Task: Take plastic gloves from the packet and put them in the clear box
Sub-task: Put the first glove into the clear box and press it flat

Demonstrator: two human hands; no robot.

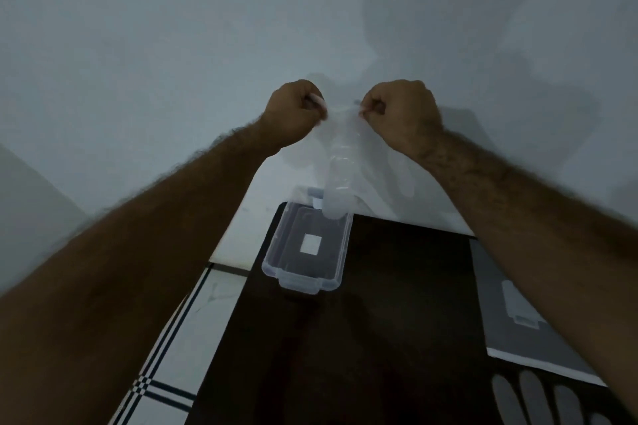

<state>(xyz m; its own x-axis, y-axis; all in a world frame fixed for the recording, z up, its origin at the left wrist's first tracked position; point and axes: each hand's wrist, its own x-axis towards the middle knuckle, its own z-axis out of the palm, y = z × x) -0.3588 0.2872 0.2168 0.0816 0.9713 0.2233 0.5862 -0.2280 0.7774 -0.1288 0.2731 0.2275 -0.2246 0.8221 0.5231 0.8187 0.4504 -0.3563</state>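
Note:
A clear plastic glove (340,162) hangs between my two raised hands, its fingers dangling down to the far rim of the clear box (272,254). My left hand (293,112) pinches the glove's upper left edge. My right hand (402,112) pinches its upper right edge. The box stands open on the dark table (397,304), with a white label showing through its bottom. The gloves packet (518,314), grey with a white border, lies flat at the table's right side, partly under my right forearm.
A pale wall fills the upper view right behind the table. Tiled floor with dark stripes (179,331) shows to the left of the table. Printed glove fingers (538,397) show on a flat sheet at the lower right.

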